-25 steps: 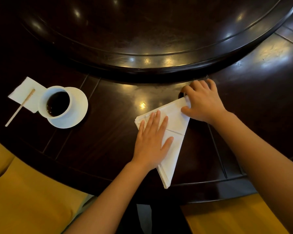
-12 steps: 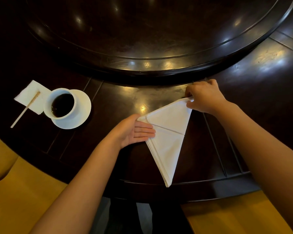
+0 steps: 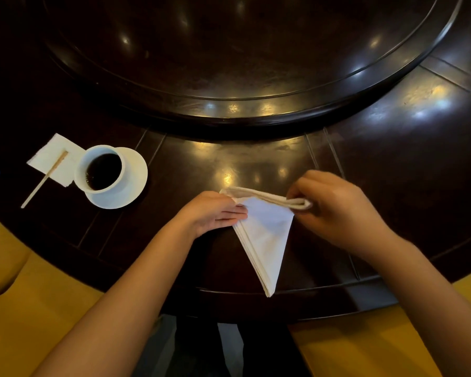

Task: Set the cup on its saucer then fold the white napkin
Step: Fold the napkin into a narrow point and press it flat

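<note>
The right hand [image 3: 337, 210] pinches the far right corner of the white napkin [image 3: 267, 235] between thumb and fingers, closed on several stacked layers and lifting that corner just off the table [image 3: 392, 148]. From that pinch the top edge runs left to the left hand [image 3: 215, 213], which lies flat with fingers together, pressing the napkin's left corner down; it holds nothing, only pins. Below the pinch the cloth narrows to a point near the table's near edge, so the napkin is already a layered triangle, and the folding step looks partly done.

The napkin will handle as light, soft and limp: it droops wherever it is unsupported, and its layers can slide apart if only the top one is caught. The best hold is where the right hand has it, at a corner with all layers together, while the other corner stays pinned as a hinge. Whether the pinch truly takes every layer is hard to tell, since the hand is blurred there.

Well left of both hands, the cup [image 3: 101, 167], filled with dark liquid, sits on its saucer [image 3: 136, 172], off-centre toward the left rim, so that part of the task appears finished
</note>
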### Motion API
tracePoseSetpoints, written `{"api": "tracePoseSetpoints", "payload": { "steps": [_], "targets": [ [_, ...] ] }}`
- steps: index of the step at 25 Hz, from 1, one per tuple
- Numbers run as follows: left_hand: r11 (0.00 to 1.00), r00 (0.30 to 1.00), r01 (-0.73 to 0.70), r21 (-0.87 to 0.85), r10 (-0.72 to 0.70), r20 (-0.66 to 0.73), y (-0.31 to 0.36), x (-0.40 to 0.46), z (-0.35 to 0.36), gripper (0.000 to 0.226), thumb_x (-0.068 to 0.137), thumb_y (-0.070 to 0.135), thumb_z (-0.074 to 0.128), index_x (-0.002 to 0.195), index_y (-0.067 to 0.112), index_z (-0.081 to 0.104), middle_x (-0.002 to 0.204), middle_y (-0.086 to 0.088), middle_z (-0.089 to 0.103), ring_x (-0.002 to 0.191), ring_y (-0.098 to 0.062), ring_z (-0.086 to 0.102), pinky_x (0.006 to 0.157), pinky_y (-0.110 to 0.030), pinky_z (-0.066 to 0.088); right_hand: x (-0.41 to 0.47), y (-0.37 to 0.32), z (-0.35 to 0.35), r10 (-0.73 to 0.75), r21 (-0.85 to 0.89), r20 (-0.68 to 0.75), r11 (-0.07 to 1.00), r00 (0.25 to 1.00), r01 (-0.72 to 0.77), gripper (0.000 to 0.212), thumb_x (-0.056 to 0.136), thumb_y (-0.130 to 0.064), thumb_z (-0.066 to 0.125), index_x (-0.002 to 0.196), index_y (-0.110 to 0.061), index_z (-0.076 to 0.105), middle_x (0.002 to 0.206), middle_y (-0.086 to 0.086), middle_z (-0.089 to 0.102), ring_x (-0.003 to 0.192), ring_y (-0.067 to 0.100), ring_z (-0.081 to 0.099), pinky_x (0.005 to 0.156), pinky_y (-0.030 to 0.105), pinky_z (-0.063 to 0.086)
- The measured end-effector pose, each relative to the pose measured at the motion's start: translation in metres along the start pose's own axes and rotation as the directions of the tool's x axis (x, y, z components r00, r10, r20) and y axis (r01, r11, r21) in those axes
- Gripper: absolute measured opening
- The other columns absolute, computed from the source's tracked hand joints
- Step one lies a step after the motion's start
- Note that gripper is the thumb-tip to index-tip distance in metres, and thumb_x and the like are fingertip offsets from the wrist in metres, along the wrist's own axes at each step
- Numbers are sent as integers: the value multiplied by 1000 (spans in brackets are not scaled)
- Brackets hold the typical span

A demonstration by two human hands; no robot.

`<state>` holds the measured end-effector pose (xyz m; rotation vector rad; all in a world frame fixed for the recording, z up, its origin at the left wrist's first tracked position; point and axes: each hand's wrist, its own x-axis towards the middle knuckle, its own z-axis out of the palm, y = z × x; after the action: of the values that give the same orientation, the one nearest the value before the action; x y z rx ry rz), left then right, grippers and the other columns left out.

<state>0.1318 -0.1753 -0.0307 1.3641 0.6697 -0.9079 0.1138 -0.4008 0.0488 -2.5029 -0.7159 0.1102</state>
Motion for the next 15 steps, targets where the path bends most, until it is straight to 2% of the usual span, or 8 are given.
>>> {"api": "tracePoseSetpoints", "payload": {
  "steps": [2, 4, 7, 9, 11, 13, 15],
  "targets": [
    [1000, 996, -22, -2, 21, -91, -4, 0, 4, 14, 92, 13, 57, 94, 1, 64, 76, -8, 74, 68, -13, 72, 57, -19, 56, -12, -8, 6, -29, -4, -3, 1000, 1000, 29, 12, 71, -4, 72, 79, -8, 64, 77, 7, 61, 68, 26, 56, 51, 39, 48],
    [999, 987, 25, -20, -28, -157, -7, 0, 5, 21, 92, 23, 58, 85, 4, 63, 59, -2, 71, 56, -10, 69, 52, -18, 55, -21, -11, 13, -43, 9, -11, 999, 999, 43, 14, 69, -2, 73, 79, -7, 64, 77, 8, 61, 68, 27, 57, 51, 39, 48],
    [974, 990, 92, -206, -112, -84, -9, -1, -1, 32, 93, 33, 52, 86, 4, 64, 66, -7, 73, 63, -15, 71, 56, -21, 57, -28, -15, 24, -64, 12, -11, 998, 998, 64, 16, 68, -3, 76, 79, -6, 65, 78, 9, 63, 69, 27, 59, 50, 37, 49],
    [956, 990, 95, -278, -121, -76, -9, -2, -4, 34, 91, 37, 54, 88, 4, 64, 68, -7, 74, 64, -16, 72, 53, -23, 57, -31, -20, 31, -119, -10, 6, 993, 993, 119, 16, 68, -5, 76, 79, -7, 65, 79, 8, 64, 69, 26, 59, 50, 33, 47],
    [968, 983, 72, -241, -109, -147, -6, -1, -4, 31, 88, 36, 61, 87, 5, 63, 65, -6, 73, 59, -14, 71, 48, -22, 55, -36, -24, 40, -199, -39, 52, 979, 979, 201, 13, 71, -8, 72, 82, -8, 65, 81, 8, 65, 70, 25, 59, 51, 35, 48],
    [992, 971, 33, -126, -62, -232, -1, 0, -1, 23, 85, 28, 67, 84, 5, 61, 67, -7, 72, 54, -13, 69, 47, -21, 54, -43, -26, 50, -258, -69, 115, 961, 959, 267, 11, 75, -12, 67, 86, -10, 64, 84, 7, 64, 73, 24, 59, 53, 36, 48],
    [1000, 957, 1, 21, 5, -289, 5, 2, 2, 13, 85, 15, 68, 81, 6, 59, 74, -9, 68, 58, -13, 68, 49, -19, 55, -54, -28, 62, -283, -107, 168, 947, 944, 303, 8, 79, -16, 64, 86, -12, 63, 84, 6, 63, 73, 23, 58, 54, 35, 47]
  ]
}}
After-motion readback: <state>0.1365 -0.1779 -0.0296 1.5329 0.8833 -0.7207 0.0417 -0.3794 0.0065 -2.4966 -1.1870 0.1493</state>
